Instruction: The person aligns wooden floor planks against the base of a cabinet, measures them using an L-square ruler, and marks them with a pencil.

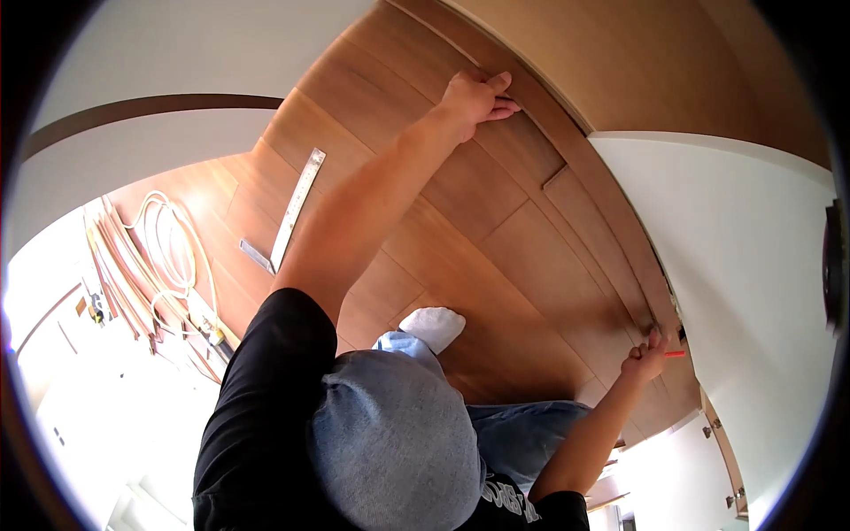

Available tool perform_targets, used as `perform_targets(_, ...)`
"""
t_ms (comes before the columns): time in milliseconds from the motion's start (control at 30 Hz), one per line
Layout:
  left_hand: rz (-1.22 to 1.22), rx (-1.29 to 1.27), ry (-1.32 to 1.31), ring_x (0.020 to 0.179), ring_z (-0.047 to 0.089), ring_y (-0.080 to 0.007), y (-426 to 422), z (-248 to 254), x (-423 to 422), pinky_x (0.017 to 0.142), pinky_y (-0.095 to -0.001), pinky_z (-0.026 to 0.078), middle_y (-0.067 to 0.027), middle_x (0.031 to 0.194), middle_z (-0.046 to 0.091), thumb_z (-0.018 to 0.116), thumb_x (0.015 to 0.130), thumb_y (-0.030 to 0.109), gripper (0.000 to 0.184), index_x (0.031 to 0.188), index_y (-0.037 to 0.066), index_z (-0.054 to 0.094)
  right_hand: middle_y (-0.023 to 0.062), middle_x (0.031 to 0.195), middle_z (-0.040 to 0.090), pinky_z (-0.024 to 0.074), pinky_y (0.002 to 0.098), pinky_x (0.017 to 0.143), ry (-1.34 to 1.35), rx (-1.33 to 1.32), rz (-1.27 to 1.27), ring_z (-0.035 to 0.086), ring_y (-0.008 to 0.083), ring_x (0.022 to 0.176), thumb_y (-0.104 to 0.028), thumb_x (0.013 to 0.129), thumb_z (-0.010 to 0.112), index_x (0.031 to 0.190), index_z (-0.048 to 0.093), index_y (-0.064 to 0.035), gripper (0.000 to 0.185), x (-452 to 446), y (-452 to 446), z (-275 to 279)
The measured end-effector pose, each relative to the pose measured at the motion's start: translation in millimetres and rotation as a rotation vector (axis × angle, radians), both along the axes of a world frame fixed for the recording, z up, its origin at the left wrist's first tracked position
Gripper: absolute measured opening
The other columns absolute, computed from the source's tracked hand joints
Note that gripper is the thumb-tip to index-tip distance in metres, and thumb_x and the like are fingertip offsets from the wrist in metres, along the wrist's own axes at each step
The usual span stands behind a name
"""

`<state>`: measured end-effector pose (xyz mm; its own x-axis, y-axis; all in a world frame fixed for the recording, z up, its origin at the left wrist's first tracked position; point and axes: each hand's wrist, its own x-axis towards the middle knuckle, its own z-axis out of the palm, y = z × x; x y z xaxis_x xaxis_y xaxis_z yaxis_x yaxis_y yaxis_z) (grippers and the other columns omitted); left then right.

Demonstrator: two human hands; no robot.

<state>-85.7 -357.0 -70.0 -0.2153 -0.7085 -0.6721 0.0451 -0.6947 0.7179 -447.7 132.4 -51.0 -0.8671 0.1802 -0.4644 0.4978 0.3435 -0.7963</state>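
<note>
From where I stand, reading the clock over the person's view, a long wooden strip (pixel 591 181) curves from 12 o'clock round to 4 o'clock, low along the foot of the cabinetry, just beside the floor (pixel 518 257). I'd judge it light for its length and stiff across its width, but likely to flex or whip if lifted by one end only. The face looks smooth enough to slide under dry fingers, and the thin edges and end corners would be the parts to chip. The best hold would be two hands set well apart, near the ends, on the long edges.

It is a warm reddish brown, close to the floorboards in tone, narrow and plain; its bend probably comes from the wide lens.

The left hand (pixel 471 99), near 12 o'clock, has its fingertips at the strip's inner edge, thumb raised; whether it pinches the wood or merely rests there, I cannot tell. The right hand (pixel 645 357), near 4 o'clock, is curled round a red stick (pixel 675 354), perhaps a marker, with a finger reaching toward the strip.

At 10 o'clock a metal square (pixel 297 211) lies on the boards; beyond it, toward 9 o'clock, are a coiled pale hose (pixel 162 196) and a bundle of slender lengths (pixel 124 265). A white panel (pixel 753 230) stands at 3 o'clock.
</note>
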Motion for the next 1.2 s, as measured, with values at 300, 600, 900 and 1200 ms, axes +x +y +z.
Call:
perform_targets(300,-0.24,-0.025,-0.01,0.106,0.079,-0.0286,-10.4,2.8,17.1,0.094,-0.0355,0.068,-0.0197,0.123,0.074,0.075,0.107,0.038,0.058,0.136,-0.01,0.06,0.0059,0.121,0.077,0.0328,0.0252,0.049,-0.045,-0.209,-0.023,0.037,0.0076,0.057,-0.025,0.111,0.069,0.136,0.065,-0.0137,0.028,-16.0,2.4,-14.9)
perform_targets(600,-0.524,-0.14,-0.307,0.08,0.077,-0.0189,-16.0,19.4,20.2,0.071,-0.0293,0.064,-0.0162,0.103,0.08,0.071,0.106,0.052,0.061,0.12,-0.007,0.071,0.0018,0.125,0.072,0.0324,0.0238,0.051,0.02,-0.229,-0.022,0.041,0.0078,0.066,-0.018,0.109,0.067,0.135,0.062,-0.0151,0.027,7.2,-23.0,0.5)
perform_targets(900,-0.505,-0.134,-0.279,0.071,0.076,-0.0149,-17.2,24.3,24.2,0.064,-0.0276,0.062,-0.0115,0.096,0.082,0.069,0.109,0.046,0.054,0.122,-0.006,0.072,-0.0009,0.128,0.075,0.0303,0.022,0.05,0.0,-0.171,-0.059,0.036,0.0062,0.061,-0.023,0.114,0.062,0.135,0.066,-0.0183,0.023,1.5,-13.0,-10.5)
perform_targets(1200,-0.462,-0.106,-0.256,0.068,0.075,-0.0146,-18.5,17.9,23.2,0.063,-0.0269,0.061,-0.011,0.094,0.082,0.071,0.107,0.048,0.054,0.118,-0.004,0.074,0.0017,0.128,0.074,0.0319,0.0228,0.047,-0.021,-0.269,0.002,0.037,0.0079,0.06,-0.016,0.113,0.063,0.144,0.061,-0.0195,0.032,-12.1,14.8,-21.6)
